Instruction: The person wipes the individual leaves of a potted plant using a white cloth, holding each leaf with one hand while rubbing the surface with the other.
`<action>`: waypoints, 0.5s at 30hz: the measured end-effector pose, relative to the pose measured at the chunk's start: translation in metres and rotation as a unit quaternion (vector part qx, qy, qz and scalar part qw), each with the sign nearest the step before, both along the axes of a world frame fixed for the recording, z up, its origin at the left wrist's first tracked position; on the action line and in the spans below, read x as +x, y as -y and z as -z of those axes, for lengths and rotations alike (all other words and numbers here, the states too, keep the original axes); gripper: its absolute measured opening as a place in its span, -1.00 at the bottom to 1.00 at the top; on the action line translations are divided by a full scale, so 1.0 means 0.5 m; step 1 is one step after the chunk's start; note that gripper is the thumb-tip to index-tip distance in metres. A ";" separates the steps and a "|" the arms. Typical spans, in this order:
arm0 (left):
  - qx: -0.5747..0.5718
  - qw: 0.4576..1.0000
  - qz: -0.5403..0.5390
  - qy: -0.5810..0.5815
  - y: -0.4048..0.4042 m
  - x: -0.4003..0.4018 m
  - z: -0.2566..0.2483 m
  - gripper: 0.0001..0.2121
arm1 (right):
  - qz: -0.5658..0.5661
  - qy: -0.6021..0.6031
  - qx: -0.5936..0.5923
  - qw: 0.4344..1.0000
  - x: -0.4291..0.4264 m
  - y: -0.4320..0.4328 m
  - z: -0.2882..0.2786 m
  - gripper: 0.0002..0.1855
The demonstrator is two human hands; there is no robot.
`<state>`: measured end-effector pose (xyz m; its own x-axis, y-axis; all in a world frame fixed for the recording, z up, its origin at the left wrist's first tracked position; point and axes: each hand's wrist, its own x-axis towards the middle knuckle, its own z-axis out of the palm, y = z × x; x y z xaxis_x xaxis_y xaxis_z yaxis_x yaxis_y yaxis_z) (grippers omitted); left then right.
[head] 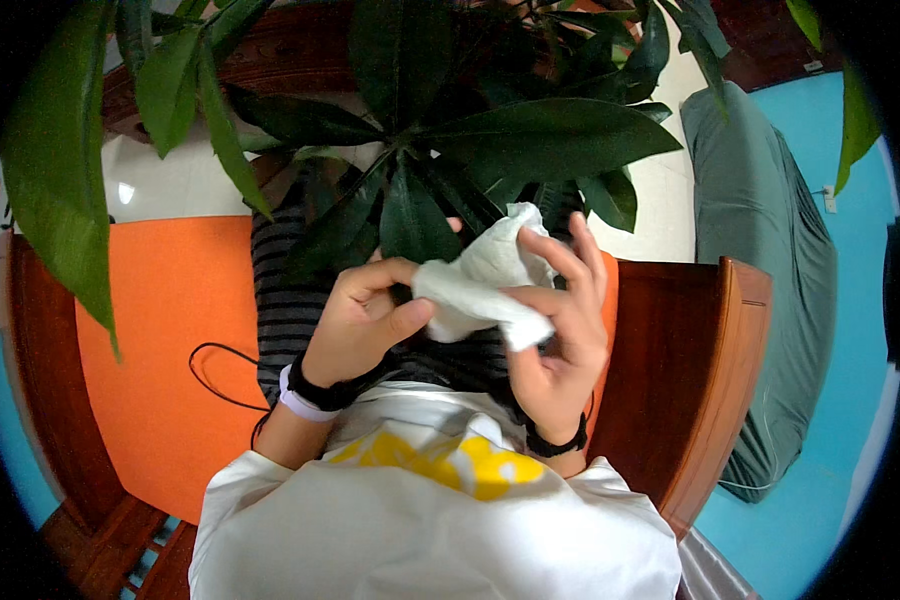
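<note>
A crumpled white tissue or thin cloth is held in front of my lap, between both hands. My left hand pinches its left end between thumb and fingers. Around its right part my right hand has its fingers spread, with a fold of it passing between them. Just beyond the tissue, broad dark green leaves of a potted-type plant hang over my lap. Black bands circle both wrists, and a pale band is also on the left one.
I sit on an orange seat cushion between wooden armrests. A thin black cord lies at the left. More large leaves reach in at upper left. A long object under a green-grey cover stands at the right by the blue wall.
</note>
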<state>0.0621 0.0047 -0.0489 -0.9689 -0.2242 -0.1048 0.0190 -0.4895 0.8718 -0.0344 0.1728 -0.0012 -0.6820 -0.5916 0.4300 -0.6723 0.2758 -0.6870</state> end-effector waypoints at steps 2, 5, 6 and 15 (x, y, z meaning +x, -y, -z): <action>-0.004 0.999 0.001 0.040 0.006 0.000 -0.008 -0.64 | 0.003 0.131 -0.196 0.972 0.001 -0.001 0.019 -0.91; 0.060 0.990 -0.080 -0.097 -0.018 -0.024 0.010 -0.45 | 0.078 0.299 -0.334 0.891 0.016 -0.023 -0.001 -0.91; 0.086 0.988 -0.088 -0.093 -0.019 -0.023 0.008 -0.36 | 0.109 0.325 -0.356 0.869 0.019 -0.014 -0.013 -0.87; 0.237 0.948 -0.104 -0.183 -0.011 -0.032 0.009 -0.20 | -0.009 0.517 -0.372 0.771 0.005 -0.011 -0.018 -0.36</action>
<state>0.0461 0.0104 -0.0534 -0.9001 -0.4256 0.0935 0.4166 -0.7776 0.4709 -0.0320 0.1783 0.0077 -0.8823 -0.4566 -0.1139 0.3423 -0.4565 -0.8212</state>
